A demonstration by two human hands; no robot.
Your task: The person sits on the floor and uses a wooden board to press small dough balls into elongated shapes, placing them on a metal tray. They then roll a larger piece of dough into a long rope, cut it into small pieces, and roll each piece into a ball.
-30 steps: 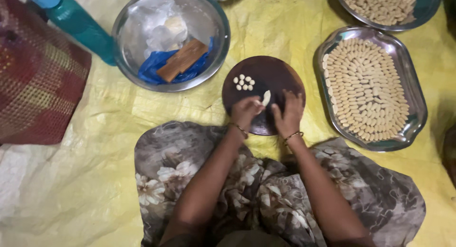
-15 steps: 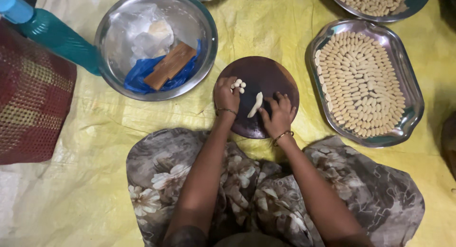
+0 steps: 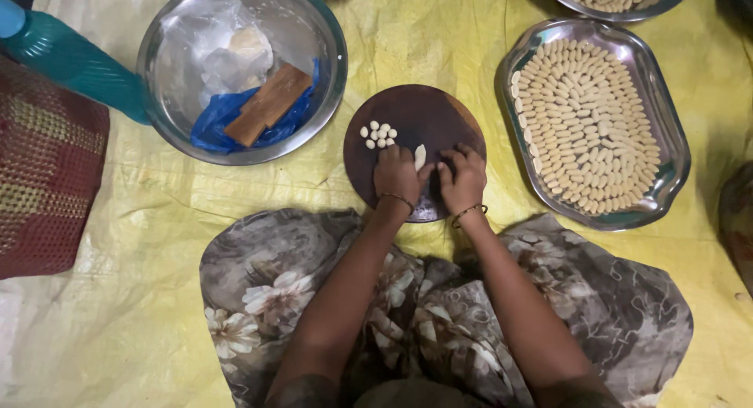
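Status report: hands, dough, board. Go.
Left hand and right hand on round board, dough piece between fingertips. Small dough balls beside left hand. Nothing blocking.

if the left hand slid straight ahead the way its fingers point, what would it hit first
Probably the small cluster of dough balls on the round dark board, just beyond the left hand.

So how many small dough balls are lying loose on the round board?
7, or about that: small pale dough balls clustered on the dark round wooden board, just beyond the left hand. More may be hidden under the hands.
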